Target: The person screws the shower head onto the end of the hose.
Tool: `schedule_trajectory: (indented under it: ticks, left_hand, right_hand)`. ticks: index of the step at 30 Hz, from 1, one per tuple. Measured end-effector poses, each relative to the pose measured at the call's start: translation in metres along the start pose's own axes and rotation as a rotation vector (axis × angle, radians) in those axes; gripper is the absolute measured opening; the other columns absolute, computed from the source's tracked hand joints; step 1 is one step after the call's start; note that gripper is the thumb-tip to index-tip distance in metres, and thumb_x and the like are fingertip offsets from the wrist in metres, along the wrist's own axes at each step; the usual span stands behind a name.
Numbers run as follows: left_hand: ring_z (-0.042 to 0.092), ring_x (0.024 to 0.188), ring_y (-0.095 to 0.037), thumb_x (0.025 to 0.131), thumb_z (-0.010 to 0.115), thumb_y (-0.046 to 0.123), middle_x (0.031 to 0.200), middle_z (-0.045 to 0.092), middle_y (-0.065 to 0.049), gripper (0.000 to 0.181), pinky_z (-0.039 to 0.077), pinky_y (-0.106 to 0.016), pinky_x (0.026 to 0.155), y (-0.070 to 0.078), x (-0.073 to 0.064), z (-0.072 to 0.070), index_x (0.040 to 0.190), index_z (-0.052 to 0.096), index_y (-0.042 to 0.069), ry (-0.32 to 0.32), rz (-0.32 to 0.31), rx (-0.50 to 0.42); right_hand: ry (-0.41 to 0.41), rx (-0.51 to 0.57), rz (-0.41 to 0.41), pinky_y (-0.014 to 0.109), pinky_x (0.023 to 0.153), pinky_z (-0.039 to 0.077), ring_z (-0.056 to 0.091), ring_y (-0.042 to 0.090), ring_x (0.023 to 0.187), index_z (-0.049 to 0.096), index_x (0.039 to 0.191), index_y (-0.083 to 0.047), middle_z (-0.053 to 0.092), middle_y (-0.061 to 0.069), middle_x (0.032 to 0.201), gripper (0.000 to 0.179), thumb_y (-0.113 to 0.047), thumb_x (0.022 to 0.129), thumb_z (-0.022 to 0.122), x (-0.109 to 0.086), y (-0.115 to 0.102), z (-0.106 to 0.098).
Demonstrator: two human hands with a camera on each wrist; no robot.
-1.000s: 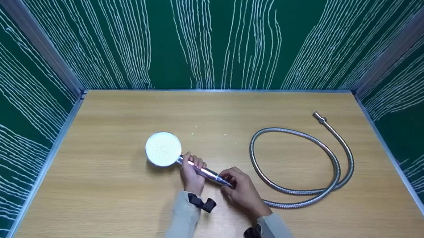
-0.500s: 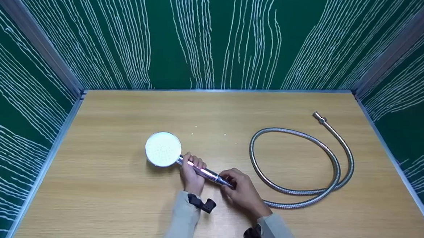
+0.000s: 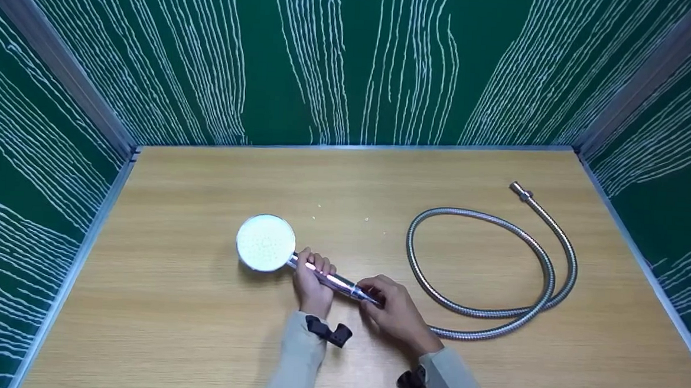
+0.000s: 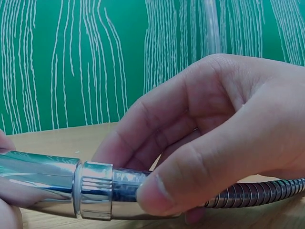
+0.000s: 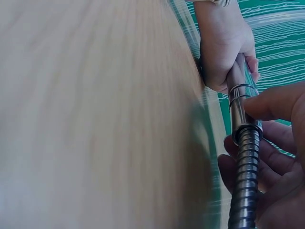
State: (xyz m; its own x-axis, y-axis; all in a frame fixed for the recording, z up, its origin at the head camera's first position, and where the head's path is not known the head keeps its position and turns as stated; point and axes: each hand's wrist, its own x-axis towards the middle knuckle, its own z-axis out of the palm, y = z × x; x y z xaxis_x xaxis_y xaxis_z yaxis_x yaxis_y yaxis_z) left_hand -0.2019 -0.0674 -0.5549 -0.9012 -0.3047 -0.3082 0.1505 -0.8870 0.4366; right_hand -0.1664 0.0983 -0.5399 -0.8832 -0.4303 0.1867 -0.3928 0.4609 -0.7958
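Observation:
My left hand (image 3: 315, 278) grips the chrome handle of a shower head (image 3: 266, 243), whose round white face points up at the left. At the handle's lower end, my right hand (image 3: 395, 309) pinches the smooth metal end fitting (image 4: 128, 186) of a shower hose between thumb and fingers. In the left wrist view this fitting sits in line with the handle (image 4: 38, 181), with a ribbed ring at the joint. The ribbed hose (image 5: 245, 176) runs back from the fitting under my right palm, as the right wrist view shows.
The steel hose (image 3: 475, 313) lies in a loose loop on the wooden table (image 3: 204, 180) to the right. Its free end nut (image 3: 522, 192) points to the back. Green walls with white streaks (image 3: 358, 64) enclose the back and sides. A few tiny white specks dot the table.

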Motion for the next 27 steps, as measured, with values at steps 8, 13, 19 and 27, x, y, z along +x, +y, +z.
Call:
schedule_trajectory:
  ticks: [8, 13, 19, 27]
  left_hand:
    - [0.032, 0.04, -0.007, 0.097, 0.039, 0.017, 0.046, 0.035, 0.006, 0.033, 0.026, -0.022, 0.046, 0.0008, -0.0012, 0.002, 0.064, 0.037, 0.015, 0.012, -0.007, 0.01]
    - [0.032, 0.039, -0.007, 0.097, 0.037, 0.016, 0.046, 0.034, 0.007, 0.033, 0.026, -0.022, 0.046, 0.0008, -0.0015, 0.0014, 0.064, 0.037, 0.015, 0.007, -0.001, 0.011]
    - [0.031, 0.039, -0.006, 0.096, 0.037, 0.016, 0.046, 0.033, 0.007, 0.031, 0.024, -0.022, 0.046, 0.001, -0.0012, 0.0024, 0.065, 0.036, 0.016, 0.018, 0.0, 0.005]
    - [0.03, 0.04, -0.007, 0.097, 0.038, 0.016, 0.046, 0.033, 0.006, 0.032, 0.025, -0.022, 0.046, 0.0004, -0.0016, 0.0022, 0.065, 0.036, 0.015, 0.032, -0.006, -0.005]
  right_hand:
    - [0.0, 0.031, -0.025, 0.027, 0.075, 0.05, 0.059, 0.017, 0.087, 0.058, 0.11, -0.006, 0.06, 0.003, 0.101, 0.043, 0.006, 0.072, 0.073, 0.0008, 0.0006, 0.0004]
    - [0.006, 0.029, -0.026, 0.026, 0.073, 0.049, 0.058, 0.015, 0.084, 0.06, 0.102, -0.009, 0.059, 0.001, 0.096, 0.041, 0.011, 0.07, 0.073, 0.0003, 0.0005, 0.0013]
    - [0.014, 0.0, -0.032, 0.026, 0.072, 0.05, 0.057, 0.013, 0.082, 0.062, 0.1, -0.011, 0.059, -0.001, 0.092, 0.037, 0.01, 0.072, 0.073, 0.0003, 0.0008, 0.0018]
    - [0.005, -0.008, 0.002, 0.026, 0.073, 0.049, 0.058, 0.013, 0.084, 0.063, 0.101, -0.011, 0.061, -0.001, 0.093, 0.033, 0.006, 0.075, 0.071, 0.0, 0.0003, 0.0014]
